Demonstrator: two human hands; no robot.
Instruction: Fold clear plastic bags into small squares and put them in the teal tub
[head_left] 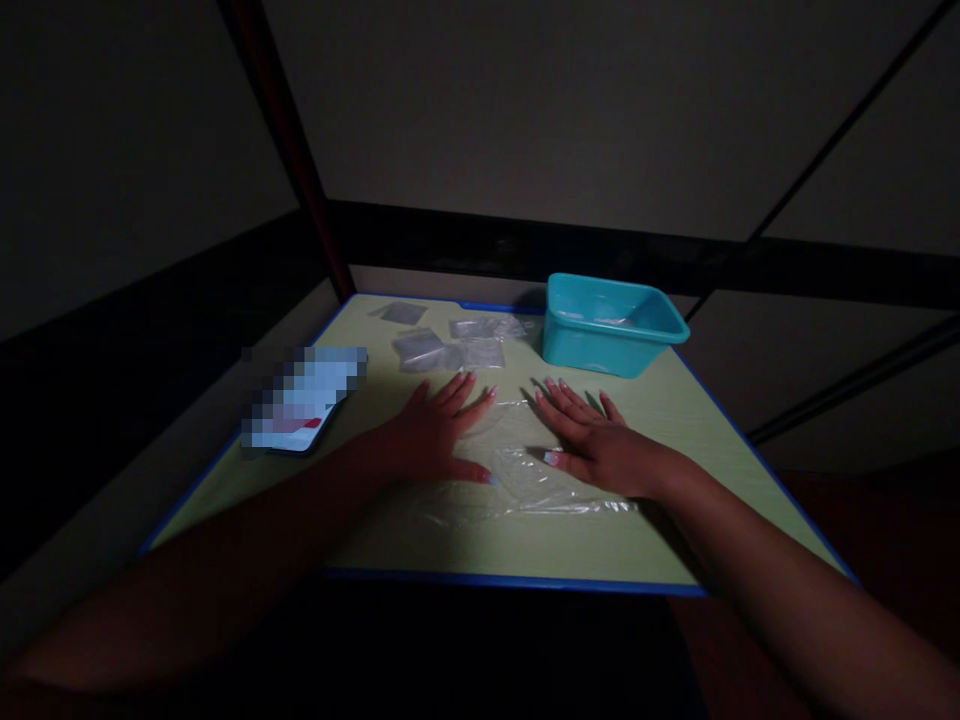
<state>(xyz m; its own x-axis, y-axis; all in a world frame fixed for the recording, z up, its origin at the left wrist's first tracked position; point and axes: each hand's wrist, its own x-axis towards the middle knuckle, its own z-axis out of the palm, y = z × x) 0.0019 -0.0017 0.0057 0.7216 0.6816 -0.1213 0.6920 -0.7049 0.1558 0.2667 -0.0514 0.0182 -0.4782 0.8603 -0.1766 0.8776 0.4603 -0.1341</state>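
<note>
A clear plastic sheet or bag (536,488) lies spread and wrinkled on the pale green table (600,550). My left hand (439,432) rests palm down over its left part, fingers spread, thumb pointing right. Over the right part is my right hand (592,438), also palm down with its fingers apart. Neither hand grips anything. Beyond my fingertips lie several small clear plastic packets, among them one at the left (420,350), one beside it (481,353) and one farther back (405,313). Their contents are too dim to make out.
At the back right of the table stands a turquoise plastic basket (592,348). A phone with a lit, blurred screen (300,400) lies at the left edge. Blue trim (517,580) borders the table, and a wall (525,120) rises behind it.
</note>
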